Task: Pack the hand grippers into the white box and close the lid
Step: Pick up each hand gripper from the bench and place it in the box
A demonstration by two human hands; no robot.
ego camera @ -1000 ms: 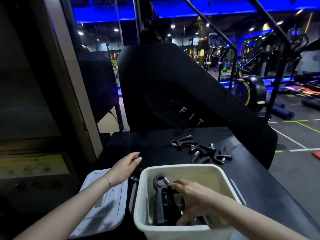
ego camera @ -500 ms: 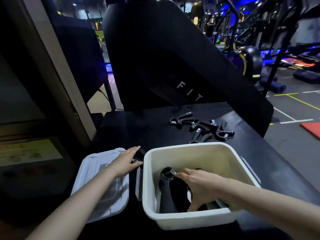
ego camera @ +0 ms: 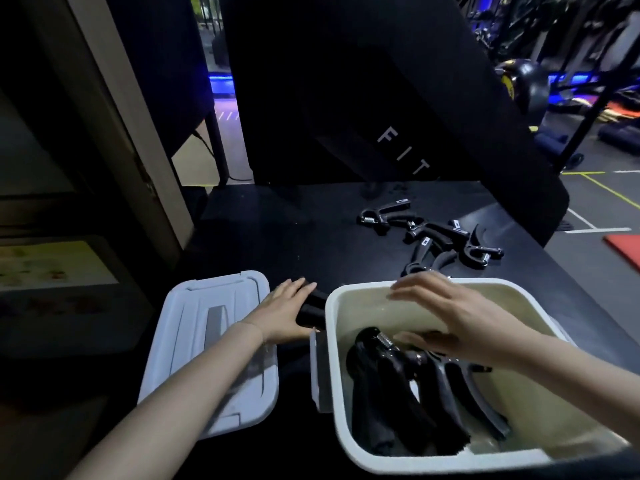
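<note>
The white box (ego camera: 332,344) stands open at the near edge of a black table, with several black hand grippers (ego camera: 408,393) lying inside it. My right hand (ego camera: 446,313) hovers over the box with fingers spread and nothing in it. My left hand (ego camera: 284,315) rests between box and lid, its fingers on a black hand gripper (ego camera: 311,311) lying just left of the box rim. The white lid (ego camera: 207,348) lies flat on the table to the left. Several more hand grippers (ego camera: 440,237) are scattered on the table beyond the box.
A large black slanted machine panel (ego camera: 381,116) marked "FIT" rises behind the table. A door frame (ego camera: 114,126) stands at the left. Gym equipment and floor lie to the right past the table edge (ego camera: 561,271).
My right hand has let go of the gripper in the box and lifted out, fingers spread. My left hand stays on the gripper beside the box. The view has tilted down.
</note>
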